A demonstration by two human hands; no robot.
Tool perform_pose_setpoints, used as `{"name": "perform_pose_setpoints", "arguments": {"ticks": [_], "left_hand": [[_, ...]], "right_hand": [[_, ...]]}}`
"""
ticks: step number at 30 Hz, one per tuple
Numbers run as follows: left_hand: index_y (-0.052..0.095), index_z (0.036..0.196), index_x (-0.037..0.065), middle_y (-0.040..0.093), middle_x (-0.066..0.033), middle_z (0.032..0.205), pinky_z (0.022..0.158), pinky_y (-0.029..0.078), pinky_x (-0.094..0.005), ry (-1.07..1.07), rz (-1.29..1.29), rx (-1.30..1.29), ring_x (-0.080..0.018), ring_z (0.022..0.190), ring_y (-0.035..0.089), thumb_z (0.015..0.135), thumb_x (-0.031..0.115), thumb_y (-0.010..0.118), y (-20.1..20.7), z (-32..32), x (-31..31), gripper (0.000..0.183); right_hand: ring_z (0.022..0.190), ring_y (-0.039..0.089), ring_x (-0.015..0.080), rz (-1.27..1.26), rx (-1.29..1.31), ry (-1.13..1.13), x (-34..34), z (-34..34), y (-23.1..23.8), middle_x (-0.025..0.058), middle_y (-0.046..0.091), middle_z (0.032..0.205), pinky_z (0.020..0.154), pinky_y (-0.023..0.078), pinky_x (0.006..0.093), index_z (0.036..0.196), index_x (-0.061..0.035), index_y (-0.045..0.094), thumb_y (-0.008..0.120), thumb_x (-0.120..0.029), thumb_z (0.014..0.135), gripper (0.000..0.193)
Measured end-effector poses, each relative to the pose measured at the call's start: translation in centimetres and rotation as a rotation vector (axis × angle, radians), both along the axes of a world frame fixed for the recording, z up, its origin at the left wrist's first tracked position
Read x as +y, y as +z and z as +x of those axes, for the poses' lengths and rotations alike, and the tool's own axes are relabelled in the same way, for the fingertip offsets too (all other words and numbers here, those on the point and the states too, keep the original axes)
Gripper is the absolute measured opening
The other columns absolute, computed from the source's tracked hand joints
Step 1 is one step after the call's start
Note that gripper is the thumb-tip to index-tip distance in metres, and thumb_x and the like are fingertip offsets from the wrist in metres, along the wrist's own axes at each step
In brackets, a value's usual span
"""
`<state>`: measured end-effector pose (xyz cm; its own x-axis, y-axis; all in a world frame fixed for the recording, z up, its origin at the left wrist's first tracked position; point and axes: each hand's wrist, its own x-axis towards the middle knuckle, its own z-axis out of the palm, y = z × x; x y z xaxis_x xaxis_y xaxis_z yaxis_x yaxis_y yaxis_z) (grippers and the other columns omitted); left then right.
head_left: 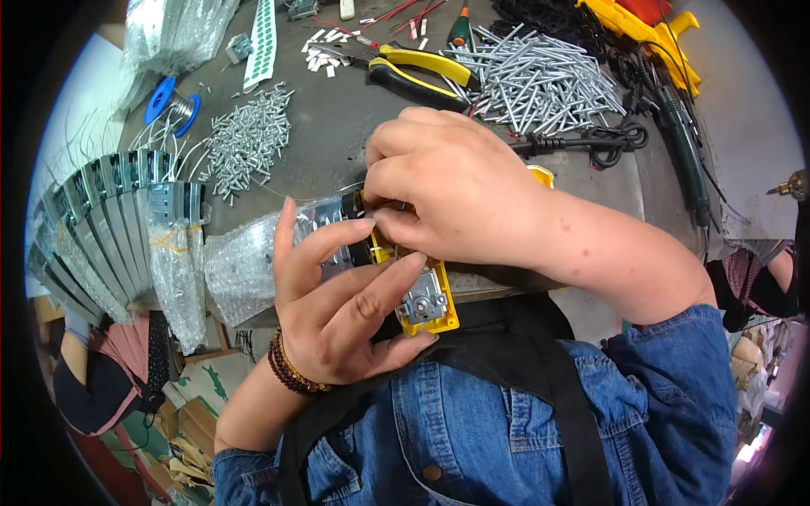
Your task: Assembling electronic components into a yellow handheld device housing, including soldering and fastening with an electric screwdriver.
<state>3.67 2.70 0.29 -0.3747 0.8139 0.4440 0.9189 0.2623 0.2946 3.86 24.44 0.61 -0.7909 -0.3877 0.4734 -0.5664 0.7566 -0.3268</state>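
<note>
At the front edge of the bench, my left hand (342, 308) grips an open yellow plastic housing (449, 314), thumb along its near end and fingers over its top. Inside the housing sits a grey metal mechanism (426, 297). My right hand (460, 181) bends over the housing's far end, fingertips pinched together; whatever they hold is hidden behind the fingers. Against that end lies the dark end of a flat part in bubble wrap (240, 268), which stretches left under my left fingers. A thin pale wire (274, 192) runs left from near my right hand.
Beyond my hands lie yellow-and-black pliers (422, 74), a heap of long screws (540, 80) and a pile of short screws (249, 139). Several wrapped metal parts (105, 228) fan out at left, near a solder spool (173, 108). A dark power screwdriver (682, 148) hangs at right.
</note>
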Motion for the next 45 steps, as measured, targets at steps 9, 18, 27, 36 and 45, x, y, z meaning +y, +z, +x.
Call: {"name": "perform_pose_setpoints", "arguments": {"ticks": [9,18,27,36,45], "left_hand": [[0.071,0.121,0.015,0.071,0.0001,0.089,0.11,0.023,-0.0717,0.02,0.008,0.019,-0.0284,0.12,0.057,0.075,0.05,0.078,-0.4,0.2,0.1,0.058],[0.071,0.121,0.013,0.066,-0.0023,0.076,0.11,0.023,-0.0718,0.022,0.016,0.015,-0.0313,0.113,0.058,0.081,0.054,0.069,-0.3,0.0,0.5,0.058],[0.072,0.118,0.012,0.059,-0.0023,0.072,0.11,0.022,-0.0709,0.01,0.008,-0.012,-0.0325,0.107,0.057,0.08,0.044,0.067,0.1,0.1,0.9,0.05],[0.073,0.115,0.011,0.059,-0.0043,0.072,0.109,0.024,-0.0704,0.031,0.023,-0.01,-0.0337,0.104,0.058,0.083,0.043,0.063,0.0,0.1,1.2,0.046],[0.073,0.112,0.01,0.058,-0.0054,0.072,0.109,0.025,-0.0696,0.025,0.031,-0.003,-0.0345,0.103,0.058,0.084,0.043,0.063,-0.1,0.2,1.2,0.045]], "right_hand": [[0.094,0.062,0.0248,-0.025,-0.083,0.01,0.0,-0.2,-0.7,0.004,0.062,0.09,0.078,0.052,0.0368,0.076,-0.0061,0.071,0.069,-0.012,0.072,0.007],[0.099,0.064,0.0291,-0.275,-0.002,0.063,4.6,0.8,1.4,0.0075,0.067,0.098,0.086,0.051,0.0413,0.097,-0.009,0.073,0.07,-0.022,0.085,0.018],[0.1,0.058,0.0249,0.224,-0.002,-0.318,12.3,5.5,0.5,0.0029,0.063,0.099,0.088,0.044,0.0378,0.096,-0.0107,0.069,0.077,-0.012,0.076,0.021],[0.088,0.063,0.0235,0.076,-0.029,-0.18,12.6,8.6,1.2,0.0017,0.066,0.09,0.081,0.045,0.0366,0.094,-0.0124,0.068,0.077,-0.01,0.074,0.023],[0.086,0.063,0.0217,0.106,0.046,-0.166,12.8,8.6,0.9,0.0008,0.065,0.088,0.076,0.045,0.0351,0.087,-0.0108,0.068,0.077,-0.009,0.076,0.014]]}}
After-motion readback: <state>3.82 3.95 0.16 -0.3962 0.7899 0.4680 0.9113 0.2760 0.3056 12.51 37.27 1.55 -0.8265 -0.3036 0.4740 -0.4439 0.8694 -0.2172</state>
